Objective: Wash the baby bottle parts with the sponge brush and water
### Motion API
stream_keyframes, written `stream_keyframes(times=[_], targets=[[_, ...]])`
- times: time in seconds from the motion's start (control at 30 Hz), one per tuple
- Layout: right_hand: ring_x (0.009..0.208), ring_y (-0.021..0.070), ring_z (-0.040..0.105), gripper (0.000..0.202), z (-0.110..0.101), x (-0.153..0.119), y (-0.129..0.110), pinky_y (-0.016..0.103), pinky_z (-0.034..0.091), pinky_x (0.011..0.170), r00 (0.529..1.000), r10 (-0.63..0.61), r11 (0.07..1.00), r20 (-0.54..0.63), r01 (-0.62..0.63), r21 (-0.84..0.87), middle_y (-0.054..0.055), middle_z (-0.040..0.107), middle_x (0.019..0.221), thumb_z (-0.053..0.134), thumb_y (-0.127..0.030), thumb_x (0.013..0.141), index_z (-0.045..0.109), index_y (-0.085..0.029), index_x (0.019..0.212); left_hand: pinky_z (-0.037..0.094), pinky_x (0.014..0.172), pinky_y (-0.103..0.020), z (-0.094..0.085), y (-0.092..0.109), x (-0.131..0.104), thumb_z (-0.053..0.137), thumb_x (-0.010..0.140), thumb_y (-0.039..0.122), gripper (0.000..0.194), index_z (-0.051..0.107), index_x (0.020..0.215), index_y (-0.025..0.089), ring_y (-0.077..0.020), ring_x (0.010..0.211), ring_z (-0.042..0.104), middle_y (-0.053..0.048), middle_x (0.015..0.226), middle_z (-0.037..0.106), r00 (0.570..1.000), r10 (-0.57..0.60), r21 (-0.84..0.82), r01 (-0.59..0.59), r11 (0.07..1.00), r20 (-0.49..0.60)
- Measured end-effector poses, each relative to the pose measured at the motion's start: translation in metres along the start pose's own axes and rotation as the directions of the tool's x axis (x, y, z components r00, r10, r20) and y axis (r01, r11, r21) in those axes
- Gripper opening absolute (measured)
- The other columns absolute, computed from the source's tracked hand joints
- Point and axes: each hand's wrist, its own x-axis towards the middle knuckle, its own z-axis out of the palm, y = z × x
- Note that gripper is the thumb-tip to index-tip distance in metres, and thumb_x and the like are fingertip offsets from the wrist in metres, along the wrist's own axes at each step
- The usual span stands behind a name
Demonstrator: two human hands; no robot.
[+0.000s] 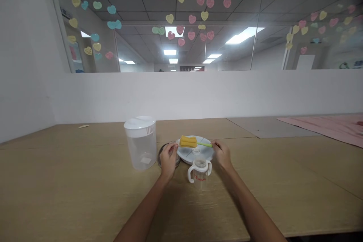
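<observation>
A bottle brush with a yellow sponge head and a thin green handle is held level above a round white dish. My right hand is closed on the end of the green handle. At the sponge's left end, my left hand pinches its fingers together. Something small and pale shows at those fingertips, too small to name. In front of the dish stands a clear baby bottle with two white handles and red print, its top uncovered. A small white ring lies on the dish.
A tall translucent bucket with a white lid stands left of my left hand. Partly behind that hand lies a round, dark-rimmed object. Pink cloth covers the far right of the wooden table. A white wall rises behind.
</observation>
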Motion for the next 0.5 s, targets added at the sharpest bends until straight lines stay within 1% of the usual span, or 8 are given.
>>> stream_keyframes(times=[0.07, 0.13, 0.23, 0.3, 0.37, 0.5], targets=[[0.076, 0.0185, 0.053, 0.032, 0.001, 0.000, 0.000, 0.027, 0.036, 0.070, 0.998, -0.048, 0.997, 0.030, 0.050, -0.056, 0.004, 0.063, 0.077, 0.036, -0.041, 0.077, 0.059, -0.019, 0.070, 0.049, 0.085, -0.032, 0.001, 0.006, -0.002, 0.050, 0.085, 0.040, 0.029, 0.065, 0.093, 0.016, -0.0191, 0.091, 0.063, -0.009, 0.098, 0.068, 0.999, 0.034, -0.042, -0.034, 0.999, 0.002], [0.076, 0.0183, 0.052, 0.035, 0.001, 0.001, 0.000, 0.028, 0.035, 0.071, 0.998, -0.066, 0.990, 0.022, 0.068, -0.120, 0.004, 0.063, 0.078, 0.033, -0.042, 0.080, 0.058, -0.019, 0.072, 0.049, 0.084, -0.031, 0.001, 0.012, -0.005, 0.050, 0.085, 0.041, 0.029, 0.065, 0.092, 0.017, -0.0189, 0.091, 0.063, -0.008, 0.097, 0.068, 0.998, 0.069, -0.066, -0.069, 0.995, -0.001], [0.079, 0.0186, 0.052, 0.034, 0.000, 0.001, 0.000, 0.030, 0.032, 0.075, 0.996, -0.092, 0.966, -0.005, 0.088, -0.245, 0.006, 0.064, 0.081, 0.032, -0.037, 0.082, 0.059, -0.018, 0.074, 0.050, 0.081, -0.031, 0.002, 0.017, -0.007, 0.051, 0.085, 0.041, 0.028, 0.064, 0.091, 0.018, -0.0190, 0.088, 0.063, -0.007, 0.093, 0.068, 0.994, 0.108, -0.055, -0.108, 0.993, -0.009], [0.082, 0.0188, 0.052, 0.033, 0.000, 0.001, 0.001, 0.030, 0.032, 0.077, 0.994, -0.110, 0.953, -0.005, 0.104, -0.284, 0.006, 0.064, 0.083, 0.032, -0.035, 0.081, 0.060, -0.018, 0.075, 0.050, 0.081, -0.032, 0.002, 0.017, -0.008, 0.050, 0.085, 0.041, 0.027, 0.063, 0.091, 0.018, -0.0192, 0.087, 0.063, -0.007, 0.093, 0.067, 0.991, 0.130, -0.022, -0.130, 0.991, -0.011], [0.081, 0.0186, 0.052, 0.032, 0.001, 0.001, 0.003, 0.030, 0.033, 0.077, 0.994, -0.109, 0.962, 0.007, 0.108, -0.249, 0.006, 0.064, 0.083, 0.033, -0.035, 0.080, 0.060, -0.018, 0.074, 0.049, 0.084, -0.034, 0.001, 0.017, -0.008, 0.049, 0.086, 0.040, 0.026, 0.063, 0.091, 0.018, -0.0198, 0.091, 0.061, -0.007, 0.095, 0.066, 0.987, 0.158, 0.030, -0.158, 0.987, -0.019], [0.076, 0.0179, 0.053, 0.031, 0.003, 0.001, 0.007, 0.027, 0.035, 0.071, 0.997, -0.073, 0.990, 0.039, 0.077, -0.116, 0.004, 0.063, 0.078, 0.036, -0.038, 0.077, 0.059, -0.019, 0.070, 0.042, 0.094, -0.037, -0.001, 0.015, -0.006, 0.045, 0.089, 0.037, 0.023, 0.060, 0.086, 0.019, -0.0217, 0.108, 0.054, -0.008, 0.106, 0.060, 0.976, 0.205, 0.159, -0.191, 0.969, -0.076]])
